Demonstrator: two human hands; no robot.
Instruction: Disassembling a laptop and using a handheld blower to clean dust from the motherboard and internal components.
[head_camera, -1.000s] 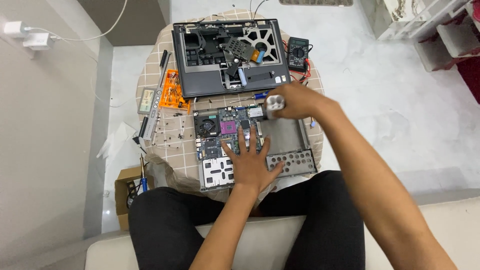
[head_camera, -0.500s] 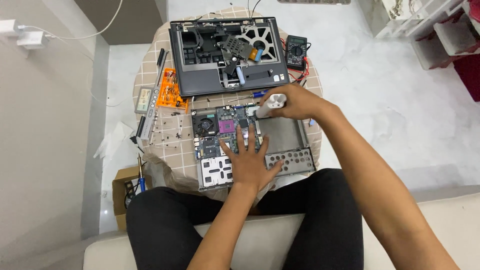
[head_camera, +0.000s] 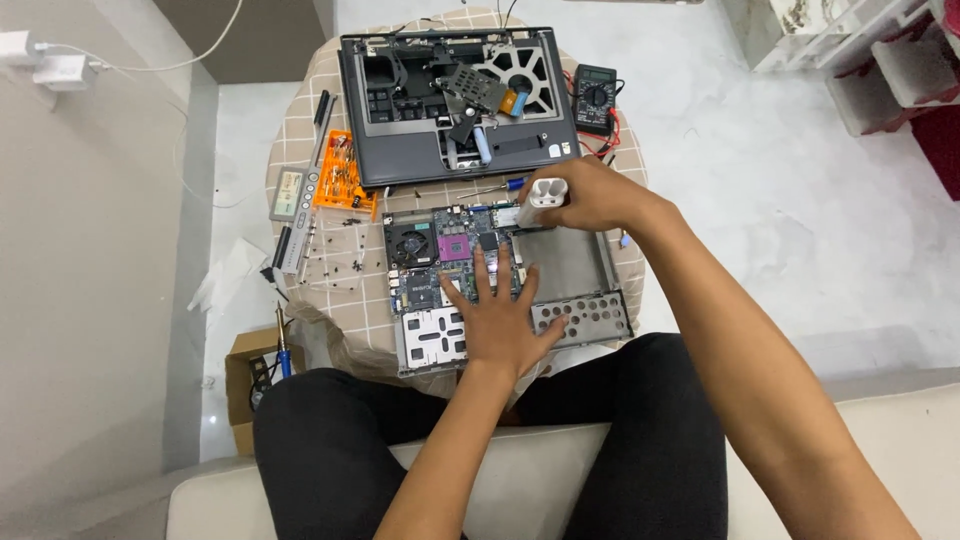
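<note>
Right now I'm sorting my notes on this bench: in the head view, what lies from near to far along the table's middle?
Left hand flat on the laptop motherboard → right hand holding a white tool → opened laptop case.

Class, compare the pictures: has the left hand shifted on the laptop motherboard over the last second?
No. The left hand stays flat on the motherboard, fingers spread, in the same place relative to the cooling fan.

The scene is bright and evenly lit by soft, diffuse light. The pale floor (head_camera: 800, 200) on the right looks washed out, with mild glare. Shadows are faint; a soft one lies under the round table (head_camera: 300, 150). Focus is sharp at the centre. Wide-angle distortion bends the wall (head_camera: 80, 300) and stretches the edges.
</note>
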